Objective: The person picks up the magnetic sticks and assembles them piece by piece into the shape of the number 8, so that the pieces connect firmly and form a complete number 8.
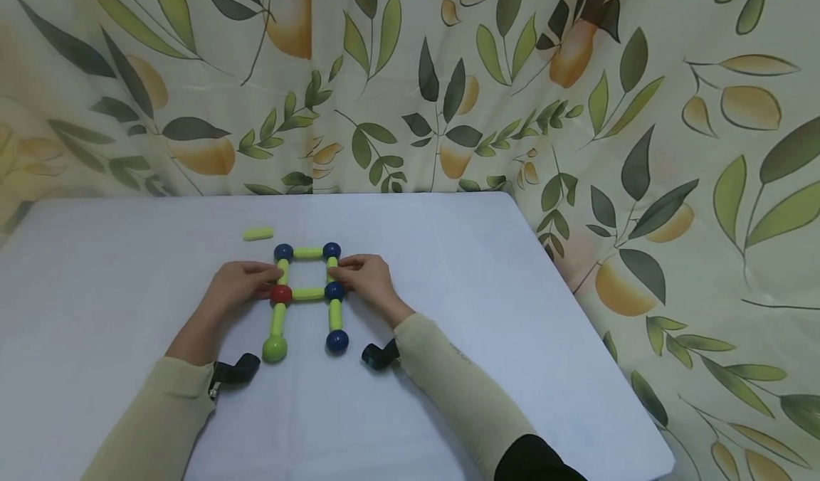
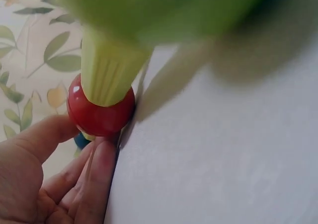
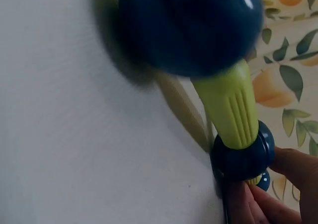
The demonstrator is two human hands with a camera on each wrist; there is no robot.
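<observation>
A frame of yellow-green rods and coloured balls, like a magnetic building set, lies on the white table. Its square has a red ball point(image 1: 280, 294) at the near left and blue balls at the other corners. Two legs run toward me, one ending in a green ball point(image 1: 274, 349), the other in a blue ball point(image 1: 337, 341). My left hand point(image 1: 233, 285) pinches the square's left rod point(image 1: 283, 272), just beyond the red ball. On the opposite side, my right hand point(image 1: 368, 282) pinches the right rod point(image 1: 331, 262) beside the near-right blue ball point(image 3: 243, 157). Fingertips are partly hidden in both wrist views.
One loose yellow-green rod point(image 1: 258, 233) lies beyond the frame's far-left corner. The white table point(image 1: 448, 253) ends at a leaf-and-fruit patterned curtain point(image 1: 397, 111) behind and to the right. Black wrist cameras point(image 1: 237, 369) sit low beside the legs.
</observation>
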